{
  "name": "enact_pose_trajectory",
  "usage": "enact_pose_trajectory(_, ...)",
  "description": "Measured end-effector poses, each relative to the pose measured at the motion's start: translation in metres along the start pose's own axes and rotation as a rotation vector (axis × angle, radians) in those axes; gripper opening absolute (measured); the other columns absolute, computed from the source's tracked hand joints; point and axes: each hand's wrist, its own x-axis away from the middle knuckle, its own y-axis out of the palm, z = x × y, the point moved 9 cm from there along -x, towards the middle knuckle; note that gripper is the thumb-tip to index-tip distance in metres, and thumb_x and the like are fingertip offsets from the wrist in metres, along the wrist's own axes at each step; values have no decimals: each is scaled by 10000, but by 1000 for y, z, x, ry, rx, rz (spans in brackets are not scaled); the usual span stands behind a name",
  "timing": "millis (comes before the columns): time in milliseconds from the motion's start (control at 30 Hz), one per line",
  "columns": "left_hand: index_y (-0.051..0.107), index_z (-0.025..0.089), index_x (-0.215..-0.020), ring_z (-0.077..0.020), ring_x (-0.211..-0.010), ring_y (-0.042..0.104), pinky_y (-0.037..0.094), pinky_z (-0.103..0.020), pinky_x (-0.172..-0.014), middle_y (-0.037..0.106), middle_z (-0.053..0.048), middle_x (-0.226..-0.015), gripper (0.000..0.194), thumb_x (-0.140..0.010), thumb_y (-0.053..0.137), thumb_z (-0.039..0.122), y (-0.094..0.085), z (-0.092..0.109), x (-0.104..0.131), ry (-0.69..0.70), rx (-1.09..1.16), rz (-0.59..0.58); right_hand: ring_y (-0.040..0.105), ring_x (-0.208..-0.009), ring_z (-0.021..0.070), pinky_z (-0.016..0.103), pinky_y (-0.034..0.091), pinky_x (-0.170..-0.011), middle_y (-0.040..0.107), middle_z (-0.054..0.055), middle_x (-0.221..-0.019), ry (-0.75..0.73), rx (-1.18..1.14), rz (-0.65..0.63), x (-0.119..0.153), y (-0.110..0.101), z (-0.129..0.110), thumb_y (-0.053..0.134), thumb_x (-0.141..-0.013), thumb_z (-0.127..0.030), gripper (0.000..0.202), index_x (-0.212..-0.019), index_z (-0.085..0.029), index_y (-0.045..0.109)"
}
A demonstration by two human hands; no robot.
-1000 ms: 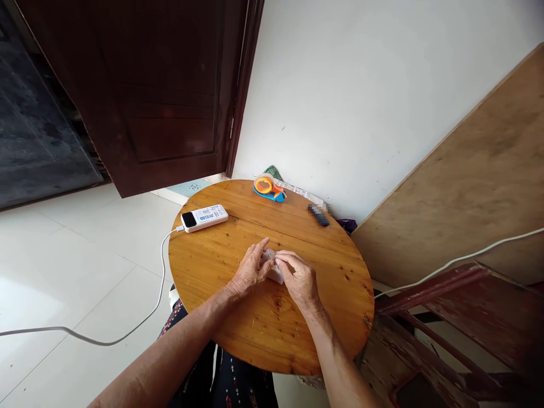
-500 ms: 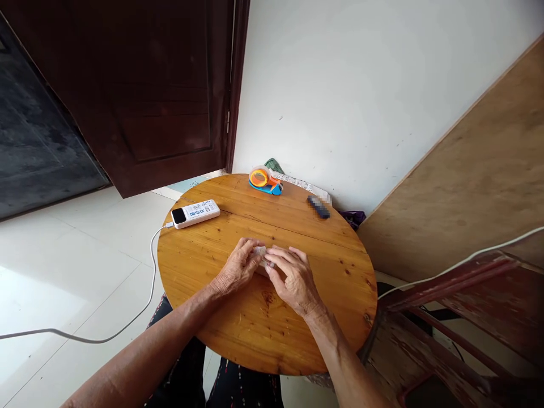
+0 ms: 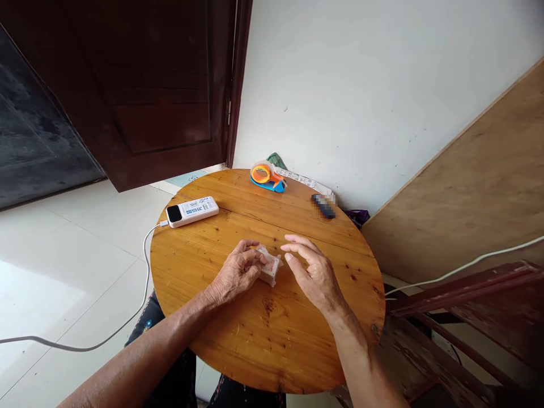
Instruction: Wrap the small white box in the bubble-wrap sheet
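Note:
A small white box (image 3: pixel 269 268) in clear, crinkled plastic film lies on the round wooden table (image 3: pixel 238 334). Faint reddish print shows on its top. My left hand (image 3: pixel 238 268) is closed on the box's left end, fingers over the top; part of the box is hidden under them. To the right of the box, my right hand (image 3: pixel 315 276) is raised a little, its fingers apart and holding nothing. A gap separates its fingertips from the film.
At the table's back stands an orange and blue tape dispenser (image 3: pixel 267 177). A white power bank (image 3: pixel 192 212) with a plugged-in cable (image 3: pixel 147 266) sits at the left edge. Back right is a dark, partly pixelated object (image 3: pixel 323 206). A door (image 3: pixel 161 85) stands behind.
My right hand has drawn away from the box to the right and its fingers have spread. My left hand stays on the box, more of which now shows.

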Motion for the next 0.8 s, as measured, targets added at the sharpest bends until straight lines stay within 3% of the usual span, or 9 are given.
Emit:
enact_pose_trajectory(100,709,175,-907,-264,-1210,553,541,-342,-890,528,-114,-1230,159,-862,557,166,0,-2,1,-10,8,6,662,-1094,244,401,513,-961,706,76,-1167,-25,-3,-78,-2,16,-1,541,-870,-174,177,-928,-234,697)
enact_pose_trajectory(233,708,169,-893,-272,-1209,541,557,-292,-773,529,-120,-1192,145,-847,571,162,2,-3,2,1,4,7,655,-1090,245,408,519,-948,697,85,-1168,-83,8,-67,7,27,-7,538,-884,-168,195,-985,-229,693)
enact_pose_trajectory(467,708,175,-923,-258,-1183,551,561,-299,-796,518,-120,-1198,134,-861,590,177,2,-2,4,-17,-20,-1,649,-1056,244,411,515,-902,690,100,-1158,-203,76,-62,12,29,-17,455,-925,-145,253,-987,-226,687)
enact_pose_trajectory(800,718,179,-931,-290,-1301,479,559,-288,-785,532,-128,-1198,129,-863,609,181,0,-3,4,-31,-2,-15,655,-1033,243,411,497,-907,682,84,-1199,-207,40,-19,14,22,-16,534,-897,-198,157,-909,-242,685)
